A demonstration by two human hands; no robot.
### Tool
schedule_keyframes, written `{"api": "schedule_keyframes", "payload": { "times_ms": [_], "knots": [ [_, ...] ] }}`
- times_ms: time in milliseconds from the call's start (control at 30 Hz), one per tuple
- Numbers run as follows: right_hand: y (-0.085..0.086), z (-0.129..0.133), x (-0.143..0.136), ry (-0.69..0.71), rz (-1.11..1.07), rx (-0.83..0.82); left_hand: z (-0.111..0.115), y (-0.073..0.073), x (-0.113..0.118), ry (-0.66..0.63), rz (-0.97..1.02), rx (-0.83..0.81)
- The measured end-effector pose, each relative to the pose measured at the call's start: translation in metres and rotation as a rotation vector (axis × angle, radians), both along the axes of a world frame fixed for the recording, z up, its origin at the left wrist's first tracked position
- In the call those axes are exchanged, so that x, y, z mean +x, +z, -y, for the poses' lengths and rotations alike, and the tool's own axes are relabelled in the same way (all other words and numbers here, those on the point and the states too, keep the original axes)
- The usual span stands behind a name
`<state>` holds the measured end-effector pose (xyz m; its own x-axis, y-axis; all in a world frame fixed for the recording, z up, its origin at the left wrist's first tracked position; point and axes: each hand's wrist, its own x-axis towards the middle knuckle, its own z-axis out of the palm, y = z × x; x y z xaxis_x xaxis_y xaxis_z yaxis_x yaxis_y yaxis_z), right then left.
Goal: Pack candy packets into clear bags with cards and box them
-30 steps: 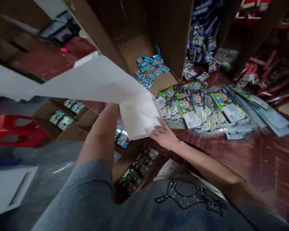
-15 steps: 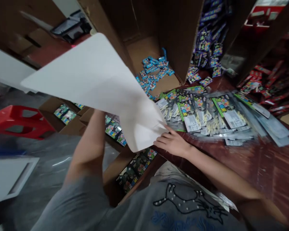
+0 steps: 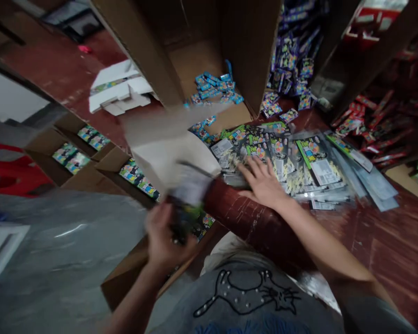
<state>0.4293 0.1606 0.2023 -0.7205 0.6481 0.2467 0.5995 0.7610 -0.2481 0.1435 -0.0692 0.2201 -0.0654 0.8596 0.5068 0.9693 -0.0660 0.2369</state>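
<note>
Table (image 3: 369, 241), dark red and scratched, fills the right side. A tall cardboard box (image 3: 242, 51) stands at its far part, and a low cardboard box (image 3: 125, 273) sits below its near edge. A big white sheet (image 3: 156, 160) looks blurry by the table's left edge. It seems like thin card: light, bendy and easy to crease, so two edges are best to hold. Clear printed pouches (image 3: 322, 171) lie in a heap on the table. They look thin, light and slippery, and should slide about; a corner is the best place to pinch. The right hand (image 3: 266, 185) is palm down, fingers spread wide, their tips over the heap's near side, gripping nothing that I can see. The left hand (image 3: 162, 236) is over the low cardboard box, fingers curled round a dark packet (image 3: 191, 185) with a pale label. Blur hides the rest. It is probably light too, and easy to hold by its sides. Little blue packets (image 3: 209, 88) lie inside the tall cardboard box.
</note>
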Motion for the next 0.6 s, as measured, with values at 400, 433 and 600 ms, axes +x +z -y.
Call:
{"api": "schedule_keyframes", "payload": {
  "times_ms": [400, 433, 600],
  "knots": [
    [-0.04, 0.013, 0.076, -0.086, -0.078, 0.022, -0.067, -0.041, 0.055, -0.232, -0.209, -0.236],
    [-0.04, 0.011, 0.078, -0.08, -0.112, 0.026, -0.073, -0.031, 0.055, -0.245, -0.203, -0.219],
    [-0.041, -0.022, 0.085, -0.085, -0.31, 0.051, -0.168, 0.034, 0.054, -0.315, -0.16, 0.039]
  ]
}}
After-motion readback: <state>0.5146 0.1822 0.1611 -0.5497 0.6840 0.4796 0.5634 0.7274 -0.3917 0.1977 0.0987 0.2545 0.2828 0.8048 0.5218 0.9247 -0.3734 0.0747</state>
